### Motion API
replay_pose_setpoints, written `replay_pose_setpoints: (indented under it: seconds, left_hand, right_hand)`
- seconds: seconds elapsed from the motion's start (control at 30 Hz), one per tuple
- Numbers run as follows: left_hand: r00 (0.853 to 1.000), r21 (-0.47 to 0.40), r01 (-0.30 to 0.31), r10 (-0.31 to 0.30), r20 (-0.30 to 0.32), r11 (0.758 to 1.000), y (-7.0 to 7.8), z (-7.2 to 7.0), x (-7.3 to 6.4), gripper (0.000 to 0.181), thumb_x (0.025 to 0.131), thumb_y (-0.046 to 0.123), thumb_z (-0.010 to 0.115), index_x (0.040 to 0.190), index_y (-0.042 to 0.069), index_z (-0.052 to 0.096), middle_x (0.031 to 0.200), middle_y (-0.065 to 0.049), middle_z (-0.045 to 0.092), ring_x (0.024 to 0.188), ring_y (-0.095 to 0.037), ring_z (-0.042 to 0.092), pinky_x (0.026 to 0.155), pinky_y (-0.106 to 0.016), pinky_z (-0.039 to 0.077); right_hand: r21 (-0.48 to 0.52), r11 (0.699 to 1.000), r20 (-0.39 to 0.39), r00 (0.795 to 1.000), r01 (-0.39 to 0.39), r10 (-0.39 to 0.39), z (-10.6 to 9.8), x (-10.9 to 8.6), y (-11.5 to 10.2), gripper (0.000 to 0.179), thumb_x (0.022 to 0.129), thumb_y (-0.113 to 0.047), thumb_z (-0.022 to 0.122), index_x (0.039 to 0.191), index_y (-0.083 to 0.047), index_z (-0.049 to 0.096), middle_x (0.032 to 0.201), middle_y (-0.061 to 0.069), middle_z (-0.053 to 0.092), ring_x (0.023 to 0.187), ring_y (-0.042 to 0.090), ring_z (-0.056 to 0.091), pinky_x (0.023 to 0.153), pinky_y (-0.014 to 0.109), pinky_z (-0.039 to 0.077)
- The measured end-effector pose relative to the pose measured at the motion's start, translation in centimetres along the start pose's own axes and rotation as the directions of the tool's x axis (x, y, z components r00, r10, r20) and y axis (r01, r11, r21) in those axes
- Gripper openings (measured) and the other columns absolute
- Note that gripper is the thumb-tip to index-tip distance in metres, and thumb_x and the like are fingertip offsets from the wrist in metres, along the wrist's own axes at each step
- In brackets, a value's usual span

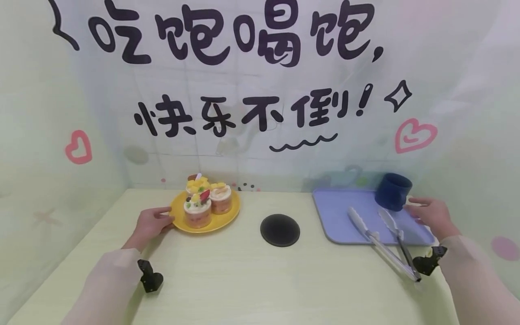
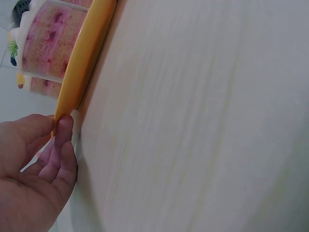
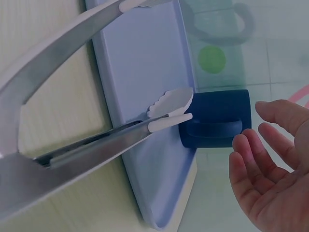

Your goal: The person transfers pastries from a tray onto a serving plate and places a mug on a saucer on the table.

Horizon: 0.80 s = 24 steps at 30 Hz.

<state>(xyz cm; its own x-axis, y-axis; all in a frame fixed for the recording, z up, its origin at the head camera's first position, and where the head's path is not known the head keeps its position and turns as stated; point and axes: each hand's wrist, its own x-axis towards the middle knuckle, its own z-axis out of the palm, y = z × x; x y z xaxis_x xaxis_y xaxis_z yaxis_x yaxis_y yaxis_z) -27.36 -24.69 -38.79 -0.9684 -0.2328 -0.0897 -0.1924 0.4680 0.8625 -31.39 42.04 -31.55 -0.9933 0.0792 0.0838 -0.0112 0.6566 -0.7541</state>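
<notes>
My left hand (image 1: 153, 224) pinches the rim of a yellow plate (image 1: 221, 223) between thumb and fingers; in the left wrist view that pinch (image 2: 60, 126) shows at the plate's edge. Several clear cups of layered cake (image 1: 197, 215), topped with cream and fruit, stand on the plate. At the right, my right hand (image 1: 432, 215) reaches beside a dark blue mug (image 1: 392, 192) with its fingers apart and loosely bent. In the right wrist view the fingertips (image 3: 247, 140) are close to the mug's handle (image 3: 215, 128); whether they touch it I cannot tell.
The mug stands upright on a lavender tray (image 1: 331, 210). Metal tongs (image 1: 386, 253) with white tips lie spread across the tray's front edge, their joined end on the table. A black round disc (image 1: 280, 230) lies mid-table. A printed curtain (image 1: 260, 167) hangs behind.
</notes>
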Motion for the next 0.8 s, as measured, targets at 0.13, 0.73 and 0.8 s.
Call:
replay_pose_setpoints:
  seconds: [0.13,0.73,0.8]
  left_hand:
    - [1.000,-0.001,-0.013,0.013,-0.011,1.000,-0.1,0.0,0.1,0.049,0.090,0.010,0.056,0.131,-0.012,0.039,0.109,-0.029,0.058,0.077,-0.013,0.063,0.068,-0.021,0.052]
    - [1.000,0.025,0.021,-0.021,-0.020,0.999,0.4,0.3,-0.3,0.049,0.091,0.010,0.055,0.133,-0.010,0.038,0.115,-0.031,0.054,0.082,-0.017,0.062,0.073,-0.024,0.052]
    - [0.999,0.026,0.024,-0.024,-0.021,0.999,0.3,0.3,-0.3,0.049,0.092,0.010,0.055,0.133,-0.009,0.038,0.115,-0.031,0.053,0.083,-0.018,0.062,0.074,-0.024,0.052]
  right_hand:
    - [-0.043,0.999,-0.006,1.000,0.009,-0.009,0.1,0.6,-0.3,0.057,0.088,-0.019,0.060,0.126,0.019,0.040,0.108,0.033,0.057,0.065,-0.003,0.054,0.062,0.025,0.053]
    - [-0.095,0.995,-0.037,0.999,0.012,-0.015,-0.1,2.1,1.0,0.061,0.085,-0.020,0.062,0.124,0.021,0.040,0.109,0.039,0.052,0.071,0.013,0.059,0.057,0.023,0.050]
    - [-0.104,0.994,-0.028,0.999,0.028,-0.031,0.0,2.3,1.2,0.061,0.085,-0.019,0.062,0.124,0.022,0.039,0.116,0.042,0.044,0.074,0.019,0.060,0.058,0.023,0.050]
